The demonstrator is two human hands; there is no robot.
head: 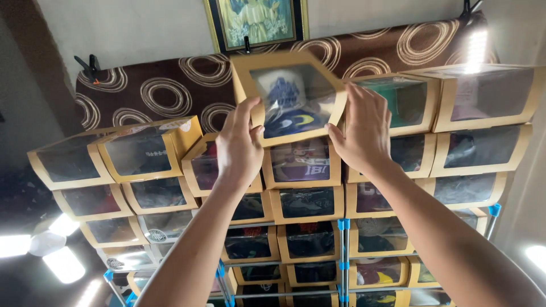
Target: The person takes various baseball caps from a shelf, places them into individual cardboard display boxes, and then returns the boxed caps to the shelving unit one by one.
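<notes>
Both my hands are raised and hold a tan cardboard box (pixel 242 71) with a clear window; a white and blue cap shows inside it. My left hand (pixel 238 149) grips the box's left side with the thumb on its front edge. My right hand (pixel 365 129) presses flat against its right side. The box is tilted and sits at the top of a stack of similar window boxes (pixel 301 196), just above a box with a purple item inside (pixel 300 162).
Several rows of tan window boxes with caps fill a rack with blue joints (pixel 343 224). A brown cloth with ring patterns (pixel 165 91) hangs behind, clipped at its top. A framed picture (pixel 256 20) hangs on the wall above. Bright lights glare at left and right.
</notes>
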